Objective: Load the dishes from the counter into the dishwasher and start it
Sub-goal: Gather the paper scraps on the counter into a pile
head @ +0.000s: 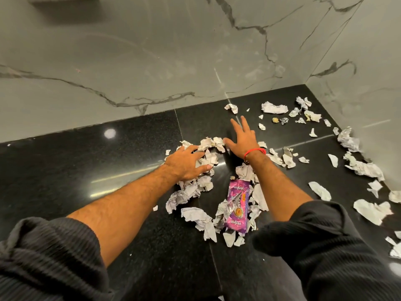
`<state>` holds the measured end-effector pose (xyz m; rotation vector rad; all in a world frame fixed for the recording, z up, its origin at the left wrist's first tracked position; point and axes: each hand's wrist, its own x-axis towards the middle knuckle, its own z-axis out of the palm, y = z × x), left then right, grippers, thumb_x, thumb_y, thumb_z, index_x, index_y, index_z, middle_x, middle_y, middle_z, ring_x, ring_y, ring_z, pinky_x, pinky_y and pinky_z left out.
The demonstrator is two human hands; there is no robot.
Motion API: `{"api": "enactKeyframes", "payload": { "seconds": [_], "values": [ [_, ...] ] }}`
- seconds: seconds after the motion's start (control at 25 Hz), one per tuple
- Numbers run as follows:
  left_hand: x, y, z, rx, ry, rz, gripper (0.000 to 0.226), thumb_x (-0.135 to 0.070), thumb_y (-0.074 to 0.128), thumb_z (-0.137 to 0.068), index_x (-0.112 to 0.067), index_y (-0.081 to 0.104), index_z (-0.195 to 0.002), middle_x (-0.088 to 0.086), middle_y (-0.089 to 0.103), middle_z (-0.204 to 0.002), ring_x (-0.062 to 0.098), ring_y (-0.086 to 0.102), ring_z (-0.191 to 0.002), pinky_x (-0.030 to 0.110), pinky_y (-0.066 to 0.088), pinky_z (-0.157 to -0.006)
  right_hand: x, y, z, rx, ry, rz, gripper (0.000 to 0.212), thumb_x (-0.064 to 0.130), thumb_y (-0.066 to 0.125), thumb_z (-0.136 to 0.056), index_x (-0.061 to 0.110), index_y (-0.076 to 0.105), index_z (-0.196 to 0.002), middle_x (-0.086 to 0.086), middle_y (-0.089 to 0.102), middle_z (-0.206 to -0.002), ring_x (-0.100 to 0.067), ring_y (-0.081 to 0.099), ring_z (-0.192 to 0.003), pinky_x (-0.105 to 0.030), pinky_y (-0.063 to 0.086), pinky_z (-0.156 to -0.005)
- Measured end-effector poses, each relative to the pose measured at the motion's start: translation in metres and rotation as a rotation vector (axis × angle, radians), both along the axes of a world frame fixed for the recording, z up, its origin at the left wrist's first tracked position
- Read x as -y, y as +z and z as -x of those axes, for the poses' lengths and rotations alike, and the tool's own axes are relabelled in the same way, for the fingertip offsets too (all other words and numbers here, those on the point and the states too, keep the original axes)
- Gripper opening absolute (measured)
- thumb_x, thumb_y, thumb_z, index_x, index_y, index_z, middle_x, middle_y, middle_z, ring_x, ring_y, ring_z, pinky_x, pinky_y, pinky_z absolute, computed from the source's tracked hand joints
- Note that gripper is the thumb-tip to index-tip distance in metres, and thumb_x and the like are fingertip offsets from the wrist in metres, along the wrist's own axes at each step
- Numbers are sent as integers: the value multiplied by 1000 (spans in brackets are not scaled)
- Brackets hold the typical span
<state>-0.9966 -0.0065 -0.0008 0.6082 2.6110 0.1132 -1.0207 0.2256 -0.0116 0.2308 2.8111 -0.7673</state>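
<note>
No dishes and no dishwasher are in view. A black polished counter point(86, 170) is strewn with crumpled white paper scraps. My left hand point(186, 162) lies palm down on a pile of paper scraps point(201, 166), fingers spread and slightly bent over them. My right hand point(240, 137), a red thread round its wrist, rests flat on the counter with straight fingers, its thumb beside the far scraps of the pile. A pink-purple snack wrapper point(237, 206) lies between my forearms among more scraps.
Loose paper scraps point(274, 108) are scattered over the right part of the counter up to the corner. Bigger crumpled pieces point(364, 168) lie along the right wall. Grey-veined marble walls point(152, 61) close the back and right sides.
</note>
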Motion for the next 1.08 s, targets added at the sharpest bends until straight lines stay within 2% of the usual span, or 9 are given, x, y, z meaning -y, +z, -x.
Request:
{"api": "enactKeyframes", "payload": {
  "seconds": [0.12, 0.2, 0.32, 0.44, 0.64, 0.76, 0.88, 0.96, 1.08],
  "values": [
    [0, 4, 6, -2, -16, 2, 77, -80, 36, -88, -36, 39, -151, -5, 29, -161, 24, 33, -144, 52, 41, -111, 2, 3, 25, 105, 39, -28, 84, 59, 53, -91, 44, -1, -154, 10, -24, -161, -55, 12, -140, -56, 21, -117],
    [0, 5, 4, -22, -31, 5, 75, -78, 40, -89, -35, 40, -150, -5, 33, -158, 23, 37, -142, 50, 43, -109, 4, 1, 35, 128, 76, -125, 85, 69, 45, -89, 47, -8, -152, 12, -28, -159, -56, 18, -137, -58, 29, -112],
    [-2, 6, 2, -40, -19, 5, 77, -79, 44, -86, -35, 40, -149, -4, 34, -157, 24, 38, -140, 50, 45, -107, 3, -1, 41, 98, 76, -284, 86, 78, 36, -86, 47, -12, -151, 12, -22, -161, -49, 40, -127, -51, 45, -98],
    [-3, 5, 0, -29, -18, 18, 80, -81, 46, -84, -34, 38, -149, -3, 33, -157, 24, 37, -140, 50, 45, -107, -4, 0, 46, 135, 68, -285, 84, 77, 35, -87, 47, -11, -151, 13, -7, -164, -47, 45, -128, -50, 44, -100],
    [-6, 8, 3, -12, -4, -2, 80, -80, 47, -85, -34, 39, -150, -2, 32, -157, 24, 38, -140, 48, 45, -107, 0, 10, 37, 65, 69, -223, 76, 65, 42, -93, 39, 7, -154, 4, 18, -159, -40, 44, -129, -53, 43, -99],
    [-5, 5, 3, 1, -5, 4, 80, -81, 46, -84, -34, 40, -149, -3, 33, -156, 24, 39, -139, 48, 45, -107, 2, -5, 9, -129, 76, 10, 52, 52, 42, -97, 36, 36, -145, -2, 50, -130, -29, 50, -115, -54, 46, -96],
    [-15, 13, 7, 10, 20, 5, 79, -82, 43, -83, -31, 47, -143, -1, 40, -148, 26, 48, -130, 50, 48, -103, -17, -13, -12, -426, -106, 135, 34, 44, 44, -96, 29, 65, -119, 0, 55, -103, -19, 50, -99, -48, 47, -91],
    [-25, 19, 11, 16, 66, 18, 77, -82, 42, -84, -27, 52, -137, 2, 46, -139, 29, 55, -121, 51, 51, -97, -37, -14, -14, -482, -214, 73, 30, 39, 52, -94, 25, 68, -114, -4, 54, -105, -22, 49, -102, -47, 47, -92],
    [-33, 16, 6, -55, 40, 26, 82, -81, 58, -78, -26, 48, -138, 1, 46, -132, 30, 57, -116, 48, 54, -91, -85, -10, 6, -339, -281, -109, 45, 38, 58, -92, 20, 56, -133, -15, 45, -132, -36, 42, -121, -49, 40, -103]
  ]
}}
